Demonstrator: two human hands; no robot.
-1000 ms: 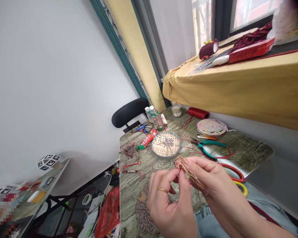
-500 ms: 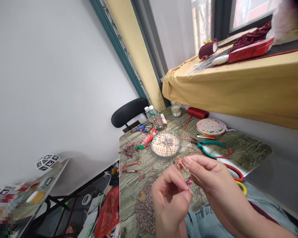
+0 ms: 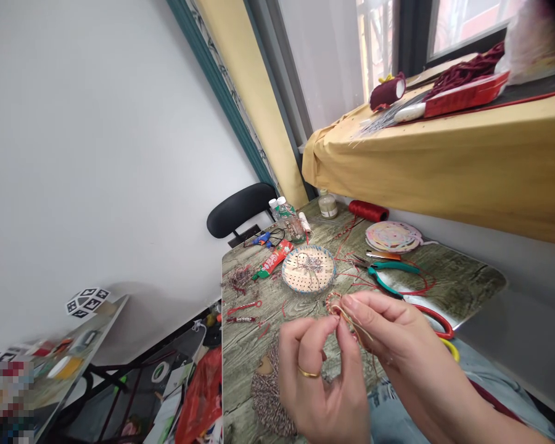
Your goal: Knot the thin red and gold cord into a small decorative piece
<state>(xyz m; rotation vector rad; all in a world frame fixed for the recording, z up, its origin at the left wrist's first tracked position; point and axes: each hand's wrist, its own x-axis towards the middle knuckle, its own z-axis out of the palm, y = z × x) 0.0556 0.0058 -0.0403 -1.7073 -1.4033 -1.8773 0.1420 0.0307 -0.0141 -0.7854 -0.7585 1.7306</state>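
Observation:
A small loop of twisted red and tan cord [image 3: 332,300] is pinched between the thumb and forefinger of my right hand [image 3: 393,330]. Loose pale cord ends trail below those fingers. My left hand [image 3: 321,370], a ring on one finger, is closed with its thumb and fingertip meeting at the lower side of the loop, on a strand of cord. Just left of my left hand lies a round brown-and-white ball of yarn [image 3: 271,394], partly covered by it. Beyond the hands is a round woven tray [image 3: 289,280] with a small string bundle on it.
Green-handled pliers [image 3: 393,266] and red-handled scissors [image 3: 437,317] lie right of the hands. A red-green tube [image 3: 274,259], yarn scraps [image 3: 240,279], bottles [image 3: 289,219] and a red thread spool [image 3: 369,210] are farther back. A yellow-draped ledge [image 3: 435,160] stands at right.
My left hand has turned and risen, bringing its pinched fingers up to the loop from below it. My right hand has stayed nearly in place, still holding the loop.

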